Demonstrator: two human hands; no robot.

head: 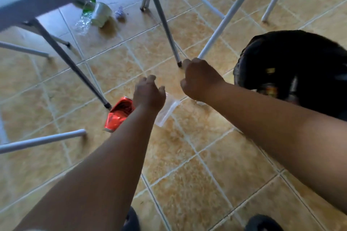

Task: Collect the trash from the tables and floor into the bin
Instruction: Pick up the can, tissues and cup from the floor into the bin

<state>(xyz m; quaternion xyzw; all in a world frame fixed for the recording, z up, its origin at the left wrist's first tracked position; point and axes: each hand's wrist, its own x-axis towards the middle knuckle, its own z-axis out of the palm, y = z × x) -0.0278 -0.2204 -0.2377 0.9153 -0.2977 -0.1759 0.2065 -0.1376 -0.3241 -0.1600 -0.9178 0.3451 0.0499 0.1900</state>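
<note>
Left hand (149,93) grip loose above clear cup (167,111); bin (293,73) holds trash.

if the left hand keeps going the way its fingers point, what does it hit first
Probably only bare tan floor tile: the left hand points up-frame, with the clear plastic cup and crumpled red can beside or under it. Depth is unclear.

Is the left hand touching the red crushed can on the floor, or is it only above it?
Cannot tell. In the head view the left hand overlaps the red can and hides its far edge, so neither contact nor a gap shows.
</note>
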